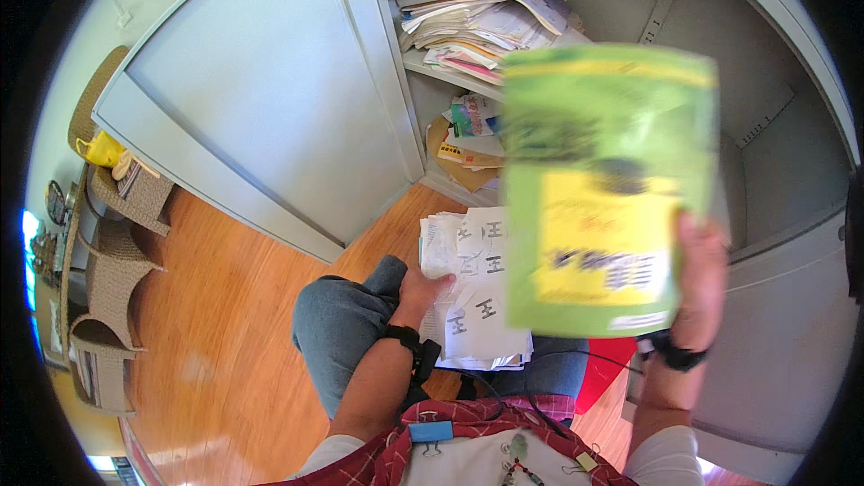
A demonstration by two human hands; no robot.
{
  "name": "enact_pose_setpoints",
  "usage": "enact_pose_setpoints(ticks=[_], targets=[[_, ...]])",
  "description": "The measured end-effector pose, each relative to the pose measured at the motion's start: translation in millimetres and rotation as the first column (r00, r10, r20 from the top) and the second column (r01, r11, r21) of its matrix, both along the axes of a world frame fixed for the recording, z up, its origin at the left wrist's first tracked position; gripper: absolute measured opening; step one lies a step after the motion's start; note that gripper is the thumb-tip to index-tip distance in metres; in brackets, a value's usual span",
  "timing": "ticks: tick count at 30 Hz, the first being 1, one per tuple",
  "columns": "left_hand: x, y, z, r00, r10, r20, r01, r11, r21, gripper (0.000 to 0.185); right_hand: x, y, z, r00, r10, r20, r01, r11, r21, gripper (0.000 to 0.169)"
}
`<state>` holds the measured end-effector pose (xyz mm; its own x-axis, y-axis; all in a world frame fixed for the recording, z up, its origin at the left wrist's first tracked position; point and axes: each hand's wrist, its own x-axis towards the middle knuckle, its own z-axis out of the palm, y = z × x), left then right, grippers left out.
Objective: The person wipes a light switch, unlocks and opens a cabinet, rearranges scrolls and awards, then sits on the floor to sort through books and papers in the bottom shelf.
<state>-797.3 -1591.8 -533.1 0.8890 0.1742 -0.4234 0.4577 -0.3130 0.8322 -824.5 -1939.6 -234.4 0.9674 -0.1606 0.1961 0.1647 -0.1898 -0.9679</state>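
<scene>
My right hand (702, 277) grips the right edge of a green pouch (607, 142) with a yellow panel, held up close to the camera and slightly blurred. The pouch bears writing and covers part of the cabinet behind it. On my lap rests a stack of papers (476, 314), its top sheets marked with large dark characters. My left hand (425, 287) holds the left edge of this stack, thumb on top. The right part of the stack is hidden by the pouch.
A grey metal cabinet (776, 169) stands open before me, its door (263, 74) swung left. Piled papers and books (486, 13) fill a shelf; envelopes and packets (469, 142) lie below. Woven chairs (115, 270) stand left on the wooden floor (216, 297). A red object (604, 371) lies beside my knee.
</scene>
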Motion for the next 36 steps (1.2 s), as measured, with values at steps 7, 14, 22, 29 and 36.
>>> enact_pose_setpoints(ticks=[7, 14, 22, 29, 36], targets=[[-3, 6, -31, 0.998, 0.048, 0.046, -0.035, 0.966, -0.256, 0.042, -19, 95, -243, 0.919, 0.089, -0.383, -0.198, 0.947, -0.254, 0.033], [-5, 3, 24, 0.992, 0.092, -0.089, -0.123, 0.882, -0.455, 0.059, -24, 103, -231, 0.881, 0.008, -0.473, -0.238, 0.872, -0.428, 0.040], [-12, -11, 52, 1.000, 0.003, -0.008, -0.006, 0.905, -0.425, 0.040, -22, 104, -250, 0.869, 0.071, -0.490, -0.213, 0.947, -0.241, 0.037], [-7, -12, 32, 0.992, 0.122, 0.039, -0.095, 0.907, -0.411, 0.036, -33, 69, -205, 0.892, 0.298, -0.340, -0.333, 0.942, -0.049, 0.032], [-3, 3, -28, 0.972, 0.060, 0.228, -0.041, 0.995, -0.086, 0.039, -14, -8, -24, 0.739, 0.620, -0.263, -0.669, 0.630, -0.395, 0.026]])
